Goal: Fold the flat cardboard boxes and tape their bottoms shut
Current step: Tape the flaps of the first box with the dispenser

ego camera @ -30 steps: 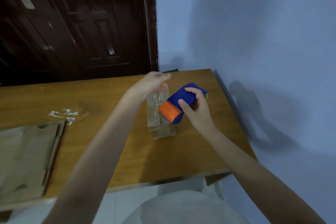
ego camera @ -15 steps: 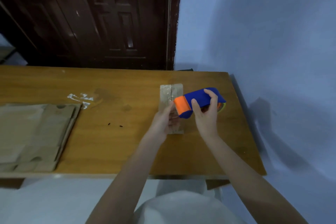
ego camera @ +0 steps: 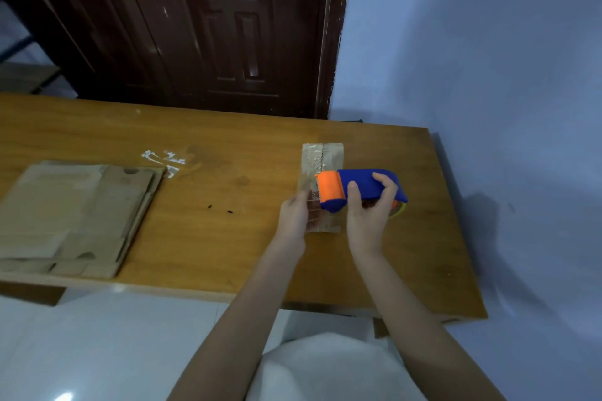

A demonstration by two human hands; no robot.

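The folded cardboard box (ego camera: 321, 185) lies on the right part of the wooden counter (ego camera: 228, 238), its long axis running near to far, with a strip of clear tape along its upper face following that axis. The far end points toward the dark door (ego camera: 202, 26); the near end sits just in front of the two hands.

The tape dispenser (ego camera: 360, 189) lies across the box, its long axis running left to right. Its orange roller end points left and rests over the box's tape line; its blue body extends right, past the box edge and above the counter.

The left hand (ego camera: 294, 216) rests at the box's near left edge, fingers reaching onto the taped surface; whether they pinch the tape or only press cannot be told from this view. The right hand (ego camera: 369, 212) holds the dispenser in a closed grip, thumb on the near side and fingers curled over the blue body. Both forearms reach in from the near edge.

Against the frame of a second ago, the left hand has come from the box's far end to its near end, and the dispenser, then tilted, now lies level across the box.

A stack of flat cardboard boxes (ego camera: 75, 215) lies at the counter's left, well apart from the folded box. White tape residue (ego camera: 166, 159) marks the counter just beyond that stack.
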